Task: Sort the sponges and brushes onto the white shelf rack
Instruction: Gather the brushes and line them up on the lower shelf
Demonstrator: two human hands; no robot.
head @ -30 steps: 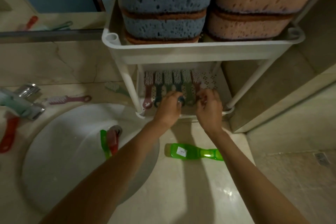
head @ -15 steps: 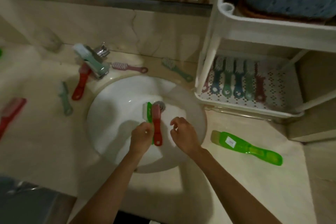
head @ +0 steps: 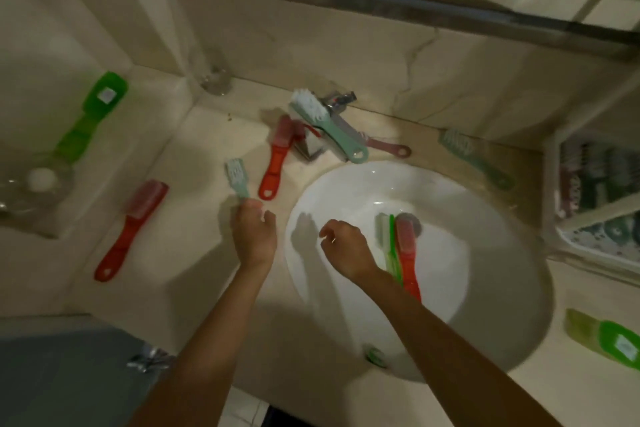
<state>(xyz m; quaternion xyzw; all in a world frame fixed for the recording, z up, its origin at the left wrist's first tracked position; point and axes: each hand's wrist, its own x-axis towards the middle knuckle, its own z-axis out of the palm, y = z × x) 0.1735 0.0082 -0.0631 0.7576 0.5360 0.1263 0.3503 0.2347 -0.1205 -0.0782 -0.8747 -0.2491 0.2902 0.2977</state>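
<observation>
The left hand [head: 254, 236] pinches the handle end of a pale green brush [head: 236, 177], which lies on the bench [head: 194, 253] just left of the white sink [head: 485, 288]. The right hand [head: 346, 248] hangs over the sink with fingers loosely curled and holds nothing. Beside it, 2 brushes lie together in the sink: a red brush [head: 407, 246] and a green brush [head: 393, 253]. The white shelf rack [head: 550, 184] stands at the right edge, with a blurred row of brushes [head: 595, 184] on its lower shelf.
</observation>
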